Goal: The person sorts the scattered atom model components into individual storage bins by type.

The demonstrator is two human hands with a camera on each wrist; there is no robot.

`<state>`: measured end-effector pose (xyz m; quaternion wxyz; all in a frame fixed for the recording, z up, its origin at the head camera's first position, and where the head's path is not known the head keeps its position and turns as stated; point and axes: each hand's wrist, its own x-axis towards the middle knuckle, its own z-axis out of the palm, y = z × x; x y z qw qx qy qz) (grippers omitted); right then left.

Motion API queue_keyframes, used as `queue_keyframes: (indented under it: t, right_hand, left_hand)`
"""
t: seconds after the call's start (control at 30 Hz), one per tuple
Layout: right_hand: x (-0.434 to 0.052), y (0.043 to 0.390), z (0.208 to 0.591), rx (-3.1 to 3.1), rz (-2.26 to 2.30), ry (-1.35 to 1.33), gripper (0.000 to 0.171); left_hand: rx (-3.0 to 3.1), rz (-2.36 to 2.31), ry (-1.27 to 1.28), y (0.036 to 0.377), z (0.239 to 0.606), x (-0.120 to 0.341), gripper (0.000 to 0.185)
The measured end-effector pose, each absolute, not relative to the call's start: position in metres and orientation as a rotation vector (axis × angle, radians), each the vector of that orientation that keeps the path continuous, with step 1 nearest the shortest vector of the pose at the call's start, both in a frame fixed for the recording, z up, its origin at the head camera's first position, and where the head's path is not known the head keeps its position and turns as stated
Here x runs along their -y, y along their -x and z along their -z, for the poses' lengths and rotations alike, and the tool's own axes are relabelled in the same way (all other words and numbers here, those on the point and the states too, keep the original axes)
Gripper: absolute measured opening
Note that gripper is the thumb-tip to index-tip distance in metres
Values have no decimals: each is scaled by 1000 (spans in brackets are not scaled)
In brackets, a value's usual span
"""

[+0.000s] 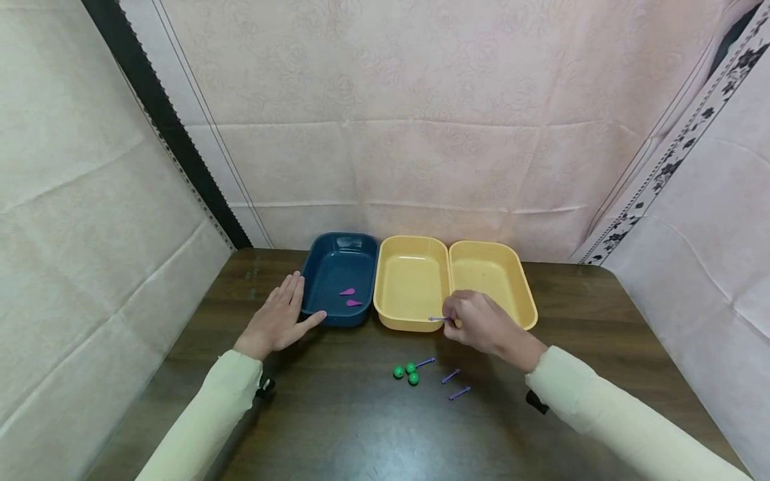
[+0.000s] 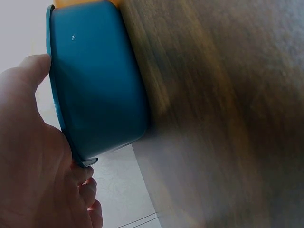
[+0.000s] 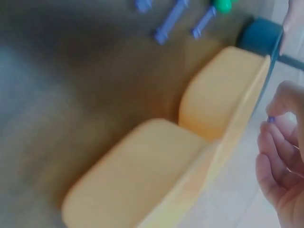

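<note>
My left hand [image 1: 277, 317] lies with fingers straight along the left side of a blue tray [image 1: 339, 260], its thumb reaching over the front corner. The left wrist view has the thumb right at the tray's rim. Two small pink teardrop-shaped pieces [image 1: 353, 302] lie in the blue tray. Between thumb and fingertips, my right hand [image 1: 484, 324] pinches a small purple rod with knobbed ends [image 1: 437, 318]. That hand is over the front of two yellow trays [image 1: 412, 267], where they meet. In the right wrist view only the rod's tip [image 3: 271, 119] peeks out.
Several green balls [image 1: 413, 379] sit together on the brown wooden table [image 1: 337, 414], in front of the trays. Three more purple rods [image 1: 460, 393] lie beside them. The right yellow tray [image 1: 481, 264] adjoins the left one. Pale cloth [image 1: 385, 167] hangs behind and at both sides.
</note>
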<state>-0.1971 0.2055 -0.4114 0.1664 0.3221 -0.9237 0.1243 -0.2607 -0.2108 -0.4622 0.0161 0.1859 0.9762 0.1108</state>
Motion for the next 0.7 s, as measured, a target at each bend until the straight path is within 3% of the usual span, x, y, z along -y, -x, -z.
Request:
queue_keyframes:
  t: [0.13, 0.3, 0.5, 0.7]
  right_hand:
    - [-203, 213, 403, 2650, -345, -864, 9]
    - [-210, 212, 395, 2665, -367, -926, 14]
    - [-239, 165, 401, 2849, -478, -1347, 12]
    - [-256, 120, 440, 2928, -480, -1563, 18]
  left_hand:
    - [-3036, -343, -578, 260, 462, 210, 107]
    - [-3033, -342, -569, 260, 463, 211, 107]
    - [-3032, -365, -582, 262, 464, 210, 107]
    - [-3022, -349, -572, 263, 463, 210, 107]
